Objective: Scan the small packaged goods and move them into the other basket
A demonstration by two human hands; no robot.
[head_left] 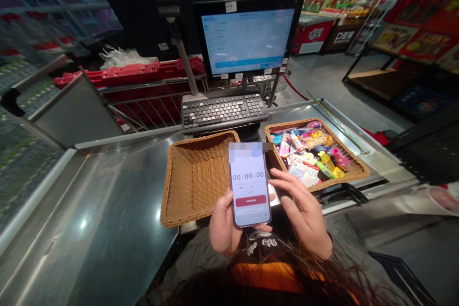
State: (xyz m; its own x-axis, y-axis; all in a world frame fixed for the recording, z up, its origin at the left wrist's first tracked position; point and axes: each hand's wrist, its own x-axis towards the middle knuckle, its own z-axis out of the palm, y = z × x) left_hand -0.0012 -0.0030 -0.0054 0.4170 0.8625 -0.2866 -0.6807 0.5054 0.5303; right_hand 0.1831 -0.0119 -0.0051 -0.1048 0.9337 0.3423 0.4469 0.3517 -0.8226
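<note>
phone [250, 189] held up at a metal counter [107, 210]
the left hand [224, 227] clasps it before two baskets [167, 196], screen angled upward, seemingly for reading; the right hand [304, 213], fingers loosely spread, hovers alongside, leaving the display uncovered.

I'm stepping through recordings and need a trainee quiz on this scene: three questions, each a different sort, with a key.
1. Fill in: the slim, pale-screened rectangular phone is held in the person's ____ hand.

2. True or false: the screen of the black-framed rectangular monitor is dark.

3. Which brown woven rectangular basket holds the small multicoloured items?
A) the one left of the phone
B) the one right of the phone

Key: 1. left hand; 2. false, it is lit; 3. B.
</note>
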